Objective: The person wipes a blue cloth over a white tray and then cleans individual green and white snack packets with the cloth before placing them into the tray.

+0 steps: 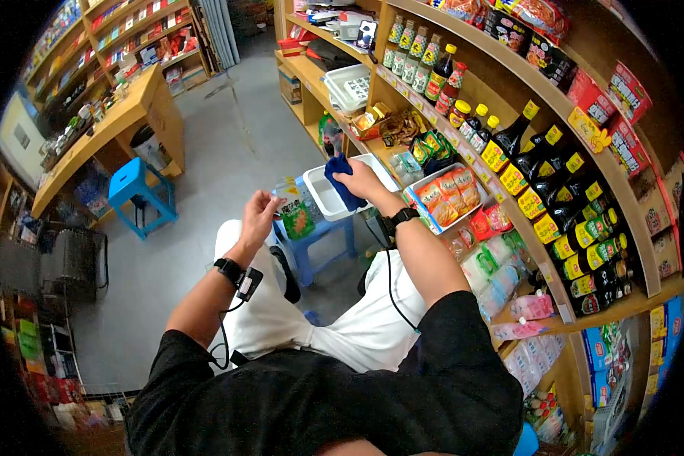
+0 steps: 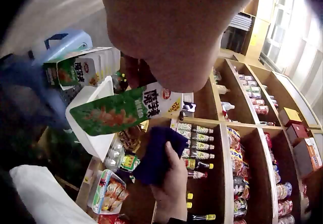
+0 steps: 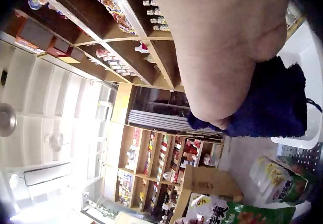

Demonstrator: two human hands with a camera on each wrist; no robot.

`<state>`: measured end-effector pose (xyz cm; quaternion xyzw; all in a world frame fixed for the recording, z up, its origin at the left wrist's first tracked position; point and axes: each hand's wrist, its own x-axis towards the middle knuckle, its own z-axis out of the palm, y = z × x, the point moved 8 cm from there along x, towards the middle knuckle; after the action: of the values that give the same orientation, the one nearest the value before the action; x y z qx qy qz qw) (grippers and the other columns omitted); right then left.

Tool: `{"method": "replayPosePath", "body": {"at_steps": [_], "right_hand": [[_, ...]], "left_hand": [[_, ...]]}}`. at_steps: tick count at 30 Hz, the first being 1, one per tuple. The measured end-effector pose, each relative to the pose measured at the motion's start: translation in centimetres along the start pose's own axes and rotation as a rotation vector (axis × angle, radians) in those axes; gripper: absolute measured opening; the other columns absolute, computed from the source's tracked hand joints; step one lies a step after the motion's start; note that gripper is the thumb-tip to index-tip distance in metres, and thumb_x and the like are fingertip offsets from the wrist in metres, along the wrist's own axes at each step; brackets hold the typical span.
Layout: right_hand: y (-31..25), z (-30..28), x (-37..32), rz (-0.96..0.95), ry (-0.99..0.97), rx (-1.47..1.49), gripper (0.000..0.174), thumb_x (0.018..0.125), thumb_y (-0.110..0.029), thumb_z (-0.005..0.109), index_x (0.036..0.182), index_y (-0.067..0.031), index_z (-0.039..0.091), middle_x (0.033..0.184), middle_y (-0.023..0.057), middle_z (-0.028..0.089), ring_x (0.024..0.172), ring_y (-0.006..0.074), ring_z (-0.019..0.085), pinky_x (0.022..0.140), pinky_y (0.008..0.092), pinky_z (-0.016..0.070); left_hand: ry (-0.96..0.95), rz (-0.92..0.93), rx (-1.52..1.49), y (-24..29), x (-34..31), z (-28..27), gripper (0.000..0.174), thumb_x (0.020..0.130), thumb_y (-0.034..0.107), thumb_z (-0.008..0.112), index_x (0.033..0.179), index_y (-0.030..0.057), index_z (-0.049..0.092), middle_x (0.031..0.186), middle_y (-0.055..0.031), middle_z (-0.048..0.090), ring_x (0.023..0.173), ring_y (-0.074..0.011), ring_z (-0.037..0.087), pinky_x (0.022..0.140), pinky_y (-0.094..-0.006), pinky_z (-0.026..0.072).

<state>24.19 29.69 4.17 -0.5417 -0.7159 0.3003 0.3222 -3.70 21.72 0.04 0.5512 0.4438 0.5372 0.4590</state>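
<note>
My left hand (image 1: 258, 218) pinches the white top end of a green-and-white snack packet (image 2: 113, 114), which hangs tilted with its printed front showing in the left wrist view. My right hand (image 1: 361, 182) grips a bunched navy cloth (image 3: 275, 103) over a white plastic basin (image 1: 325, 204). The basin sits by a blue stool (image 1: 328, 242) in front of me. More packets of the same print (image 2: 83, 73) stand together on the stool, beyond the held packet. Much of the right hand's grip is hidden behind the hand in the right wrist view.
Close on the right, shelves hold dark sauce bottles (image 1: 551, 175) and a tray of orange-wrapped packs (image 1: 447, 199). Another blue stool (image 1: 140, 190) stands on the grey floor to the left, beside a wooden counter (image 1: 121, 110). My knees flank the stool in front.
</note>
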Motion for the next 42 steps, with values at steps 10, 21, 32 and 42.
{"method": "replayPosePath", "body": {"at_steps": [10, 21, 32, 42], "right_hand": [[0.0, 0.8, -1.4, 0.058, -0.214, 0.439, 0.027, 0.098, -0.022, 0.07, 0.115, -0.002, 0.07, 0.098, 0.0008, 0.073, 0.084, 0.0111, 0.066, 0.078, 0.0305, 0.0545], [-0.2, 1.1, -0.5, 0.095, -0.157, 0.619, 0.032, 0.085, -0.018, 0.083, 0.111, -0.0038, 0.069, 0.099, 0.0034, 0.073, 0.087, 0.0134, 0.069, 0.079, 0.0298, 0.0552], [8.0, -0.8, 2.3, 0.246, 0.158, 0.6, 0.03, 0.086, -0.016, 0.079, 0.109, 0.0001, 0.068, 0.101, 0.0088, 0.074, 0.091, 0.0175, 0.071, 0.083, 0.034, 0.0568], [6.6, -4.2, 4.2, 0.099, 0.456, 0.214, 0.028, 0.085, -0.017, 0.079, 0.105, 0.0002, 0.071, 0.092, 0.012, 0.075, 0.082, 0.0224, 0.071, 0.077, 0.0378, 0.0544]], "left_hand": [[-0.065, -0.145, -0.071, 0.1, 2.0, 4.8, 0.016, 0.105, 0.022, 0.061, 0.107, 0.0069, 0.057, 0.099, -0.0037, 0.071, 0.086, -0.0101, 0.064, 0.067, -0.0258, 0.0519], [-0.126, -0.264, -0.135, -1.8, 6.7, 8.2, 0.019, 0.103, 0.026, 0.064, 0.107, 0.008, 0.06, 0.1, -0.0012, 0.072, 0.083, -0.007, 0.063, 0.065, -0.0235, 0.0496], [-0.452, -0.47, -0.455, -6.8, 9.5, 14.2, 0.025, 0.102, 0.009, 0.06, 0.126, 0.005, 0.064, 0.111, -0.0031, 0.072, 0.097, -0.0122, 0.07, 0.079, -0.0286, 0.0592], [-0.316, -0.378, -0.322, -9.6, 13.1, 12.0, 0.023, 0.1, 0.006, 0.059, 0.122, 0.0012, 0.064, 0.102, -0.0033, 0.072, 0.085, -0.0112, 0.069, 0.069, -0.0256, 0.0551]]}}
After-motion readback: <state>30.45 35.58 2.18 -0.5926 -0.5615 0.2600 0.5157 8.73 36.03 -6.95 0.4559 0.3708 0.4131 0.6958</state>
